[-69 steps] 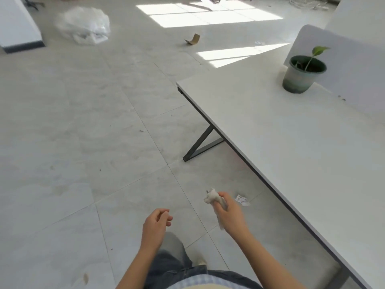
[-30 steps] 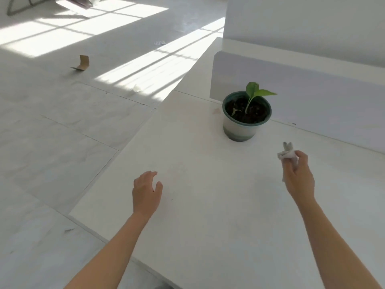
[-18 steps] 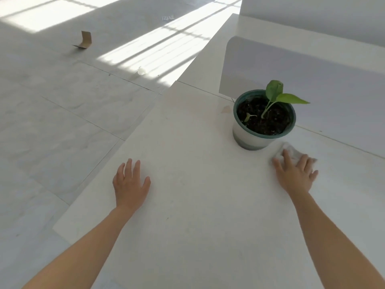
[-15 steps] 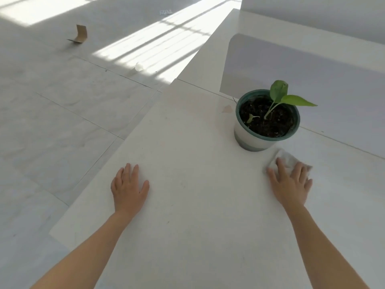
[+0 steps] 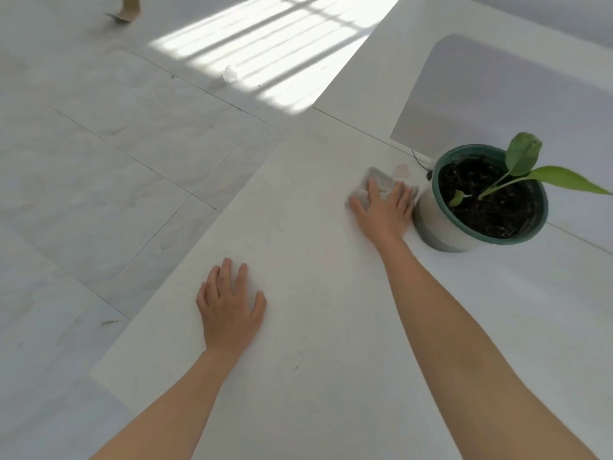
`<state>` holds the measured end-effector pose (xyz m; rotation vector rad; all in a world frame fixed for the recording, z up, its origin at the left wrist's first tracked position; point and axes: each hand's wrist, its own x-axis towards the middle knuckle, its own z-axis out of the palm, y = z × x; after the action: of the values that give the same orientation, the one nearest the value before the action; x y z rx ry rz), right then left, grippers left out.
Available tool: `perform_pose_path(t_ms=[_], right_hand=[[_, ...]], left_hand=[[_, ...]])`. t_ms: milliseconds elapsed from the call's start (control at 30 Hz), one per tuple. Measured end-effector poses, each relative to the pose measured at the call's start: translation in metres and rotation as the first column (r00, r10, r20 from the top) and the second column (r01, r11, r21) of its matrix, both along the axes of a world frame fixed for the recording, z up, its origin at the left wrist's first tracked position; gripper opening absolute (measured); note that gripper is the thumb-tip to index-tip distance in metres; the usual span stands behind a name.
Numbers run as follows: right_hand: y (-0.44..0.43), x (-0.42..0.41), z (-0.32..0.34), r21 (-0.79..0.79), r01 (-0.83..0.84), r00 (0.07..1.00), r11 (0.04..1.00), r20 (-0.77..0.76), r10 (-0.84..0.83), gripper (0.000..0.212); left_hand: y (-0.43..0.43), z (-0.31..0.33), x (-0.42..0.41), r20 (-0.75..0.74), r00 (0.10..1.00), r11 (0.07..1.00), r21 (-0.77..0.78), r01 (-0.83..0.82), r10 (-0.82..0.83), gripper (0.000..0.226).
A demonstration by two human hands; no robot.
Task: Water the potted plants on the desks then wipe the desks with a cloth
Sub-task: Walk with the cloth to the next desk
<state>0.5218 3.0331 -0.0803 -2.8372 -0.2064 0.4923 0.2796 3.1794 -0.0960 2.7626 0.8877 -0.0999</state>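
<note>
A green-rimmed pot (image 5: pixel 441 227) with dark soil and a small leafy plant (image 5: pixel 527 164) stands on the white desk (image 5: pixel 315 327) at the right. My right hand (image 5: pixel 384 210) lies flat on a small pale cloth (image 5: pixel 376 180), pressing it to the desk just left of the pot. My left hand (image 5: pixel 230 303) rests palm down with fingers spread on the desk near its left edge, holding nothing.
A pale divider panel (image 5: pixel 497 94) rises behind the pot, with a thin dark cable at its base. The tiled floor (image 5: pixel 99 161) to the left holds a small white scrap (image 5: pixel 230 74) and a brown cardboard piece (image 5: pixel 127 9). A faint pinkish mark sits beside the cloth.
My right hand put the cloth down on the desk in front of the pot and slid it round to the pot's left side. My left hand settled flat on the desk.
</note>
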Motion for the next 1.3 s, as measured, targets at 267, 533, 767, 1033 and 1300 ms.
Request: perform_pose_path(t_ms=[267, 533, 767, 1033, 1300], right_hand=[[-0.010, -0.089, -0.008, 0.017, -0.373, 0.926, 0.928, 0.071, 0.371, 0.059], [-0.207, -0.085, 0.002, -0.176, 0.030, 0.999, 0.984, 0.018, -0.027, 0.077], [-0.156, -0.052, 0.000, -0.036, 0.695, 0.719, 0.718, 0.033, -0.694, 0.056], [-0.058, -0.113, -0.009, -0.022, 0.615, 0.787, 0.788, 0.072, -0.613, 0.060], [-0.004, -0.128, -0.004, -0.044, 0.277, 0.959, 0.960, 0.080, -0.273, 0.055]], left_hand=[[0.001, -0.001, 0.001, -0.012, 1.000, 1.000, 0.004, 0.016, -0.016, 0.052], [-0.001, 0.004, 0.004, -0.068, 0.997, 0.999, -0.034, 0.029, -0.032, 0.058], [-0.002, 0.007, 0.003, -0.097, 0.994, 0.999, -0.037, 0.037, -0.041, 0.058], [-0.003, 0.007, 0.003, -0.076, 0.997, 0.999, -0.041, 0.029, -0.032, 0.059], [-0.002, 0.003, 0.002, -0.029, 0.999, 0.997, -0.069, 0.018, -0.020, 0.061]])
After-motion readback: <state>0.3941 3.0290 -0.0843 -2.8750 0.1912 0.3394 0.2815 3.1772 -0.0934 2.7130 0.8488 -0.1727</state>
